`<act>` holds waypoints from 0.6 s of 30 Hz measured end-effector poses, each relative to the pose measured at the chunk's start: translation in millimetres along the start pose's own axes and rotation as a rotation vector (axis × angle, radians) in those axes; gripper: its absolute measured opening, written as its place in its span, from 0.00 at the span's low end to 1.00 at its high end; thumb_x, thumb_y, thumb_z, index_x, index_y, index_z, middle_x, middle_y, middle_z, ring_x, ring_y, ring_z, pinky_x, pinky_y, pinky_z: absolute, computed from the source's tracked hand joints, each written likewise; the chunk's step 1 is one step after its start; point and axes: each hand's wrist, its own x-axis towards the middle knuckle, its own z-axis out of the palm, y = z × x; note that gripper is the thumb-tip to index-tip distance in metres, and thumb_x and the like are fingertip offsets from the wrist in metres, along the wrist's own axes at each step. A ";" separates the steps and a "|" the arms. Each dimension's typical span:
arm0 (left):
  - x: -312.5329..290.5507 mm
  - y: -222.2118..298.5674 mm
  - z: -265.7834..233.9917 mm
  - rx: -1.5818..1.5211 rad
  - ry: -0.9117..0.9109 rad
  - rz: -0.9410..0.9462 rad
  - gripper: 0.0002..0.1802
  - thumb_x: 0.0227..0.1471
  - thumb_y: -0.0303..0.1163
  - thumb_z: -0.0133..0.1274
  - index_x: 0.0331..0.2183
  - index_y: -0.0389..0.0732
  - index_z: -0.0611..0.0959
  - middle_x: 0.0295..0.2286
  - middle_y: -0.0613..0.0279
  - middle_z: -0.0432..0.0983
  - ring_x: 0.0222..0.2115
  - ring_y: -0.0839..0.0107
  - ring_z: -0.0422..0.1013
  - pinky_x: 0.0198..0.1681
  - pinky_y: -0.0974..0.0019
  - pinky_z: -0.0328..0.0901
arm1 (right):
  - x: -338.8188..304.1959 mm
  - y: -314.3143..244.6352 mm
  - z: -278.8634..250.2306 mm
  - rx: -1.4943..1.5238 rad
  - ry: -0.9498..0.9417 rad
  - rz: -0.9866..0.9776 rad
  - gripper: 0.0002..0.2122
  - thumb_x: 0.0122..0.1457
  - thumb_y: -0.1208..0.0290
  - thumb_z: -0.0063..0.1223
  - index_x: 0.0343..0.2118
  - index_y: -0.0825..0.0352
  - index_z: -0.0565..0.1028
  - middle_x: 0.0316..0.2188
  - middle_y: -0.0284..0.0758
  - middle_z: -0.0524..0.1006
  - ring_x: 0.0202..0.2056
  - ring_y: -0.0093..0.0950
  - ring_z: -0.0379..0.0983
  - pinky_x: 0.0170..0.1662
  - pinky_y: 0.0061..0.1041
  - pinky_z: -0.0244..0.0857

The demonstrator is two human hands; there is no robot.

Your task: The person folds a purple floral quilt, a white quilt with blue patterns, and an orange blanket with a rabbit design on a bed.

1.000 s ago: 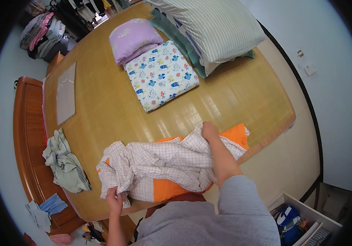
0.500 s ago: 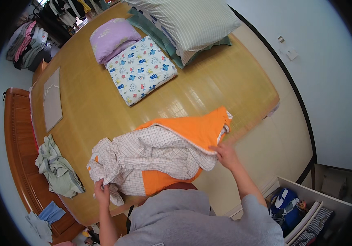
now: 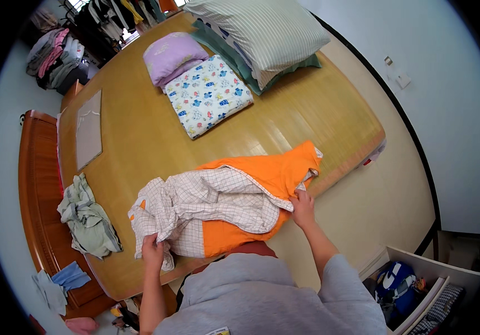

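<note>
An orange and white-checked cloth garment (image 3: 226, 195) lies spread across the near side of the bed, its checked side mostly up and orange showing along the far and near edges. My left hand (image 3: 153, 249) has closed on its bunched, checked left end. At the opposite end, the fingers of my right hand (image 3: 303, 209) pinch the pale edging beside an orange flap. Folds of cloth partly hide the fingertips of both hands.
The bed (image 3: 134, 145) carries a purple pillow (image 3: 174, 56), a folded patterned quilt (image 3: 209, 95), stacked striped pillows (image 3: 268, 36), a flat grey-beige piece (image 3: 89, 131) and crumpled pale-green clothing (image 3: 88, 218). A wooden headboard (image 3: 41, 184) borders the left; an open drawer (image 3: 438, 262) stands at lower right.
The view has shifted, so the bed and its things appear slightly farther right. Both hands keep hold of the garment; the checked cloth by my right hand is drawn a little straighter.
</note>
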 end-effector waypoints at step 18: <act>11.8 -169.1 -108.5 -0.637 0.455 -0.649 0.12 0.47 0.22 0.47 0.38 0.37 0.77 0.22 0.68 0.70 0.19 0.80 0.63 0.21 0.76 0.58 | 263.5 5.1 -234.6 0.106 0.518 0.342 0.14 0.44 0.80 0.38 0.36 0.68 0.71 0.33 0.49 0.74 0.38 0.48 0.69 0.42 0.39 0.63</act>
